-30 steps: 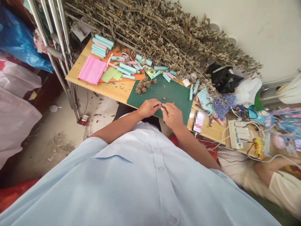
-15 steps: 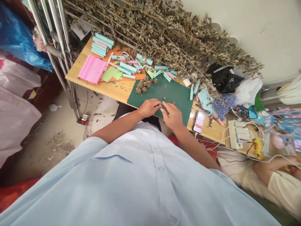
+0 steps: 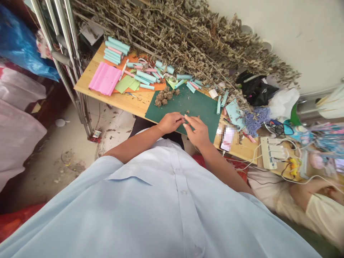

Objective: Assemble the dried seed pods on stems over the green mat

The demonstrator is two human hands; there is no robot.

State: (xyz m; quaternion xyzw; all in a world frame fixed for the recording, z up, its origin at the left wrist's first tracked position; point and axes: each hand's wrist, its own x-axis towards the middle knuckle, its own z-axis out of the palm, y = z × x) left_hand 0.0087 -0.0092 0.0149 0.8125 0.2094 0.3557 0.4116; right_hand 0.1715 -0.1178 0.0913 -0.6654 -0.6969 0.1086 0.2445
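Note:
My left hand [image 3: 171, 123] is over the near edge of a dark green mat [image 3: 197, 102], its fingers pinched together. My right hand [image 3: 197, 131] meets it fingertip to fingertip, thumb and forefinger closed. Whatever sits between the fingertips is too small and covered to make out. Behind my left hand, a cluster of brown, rough dried balls [image 3: 164, 96] lies on the mat. A small brown crumb [image 3: 187, 111] rests just beyond my fingers.
Rolled blue and pink papers [image 3: 146, 76], a pink sheet [image 3: 105, 79] and dried leafy stalks [image 3: 188, 39] cover the table's back. To the right are a phone [image 3: 227, 139], purple cord [image 3: 255, 120] and a power strip [image 3: 271, 153]. Another person's arm [image 3: 303, 191] shows at lower right. Metal crutches [image 3: 68, 61] stand left.
Both hands stay together in almost the same place, with only a slight shift of the fingertips. At lower right the other person's arm has moved a little.

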